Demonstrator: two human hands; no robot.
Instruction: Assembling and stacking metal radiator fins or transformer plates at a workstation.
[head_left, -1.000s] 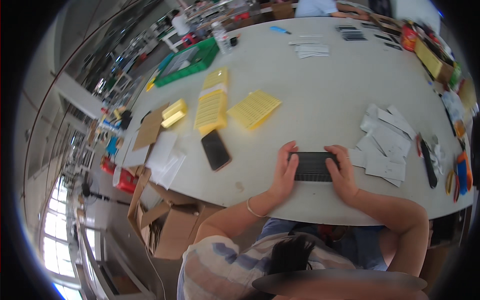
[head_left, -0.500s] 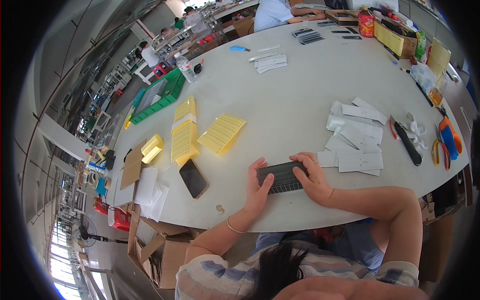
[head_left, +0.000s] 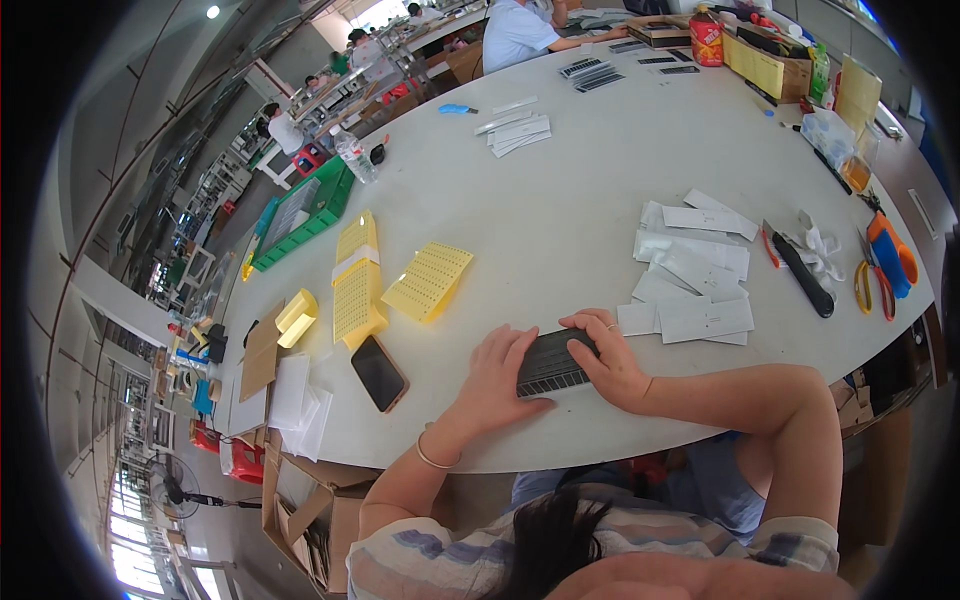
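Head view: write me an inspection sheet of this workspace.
Surface: white table with a curved near edge.
Work in hand: dark stack, pale grid lines on its near side.
Clutter: phone, yellow dotted sheets, white cards, green tray, black-handled tool.
Hands: left hand against the stack's left end; right hand at its right, thumb on top.
Cables: nothing seen on the tabletop.
Surroundings: cardboard box by the near left edge, fan, co-worker in pale blue at the far edge.
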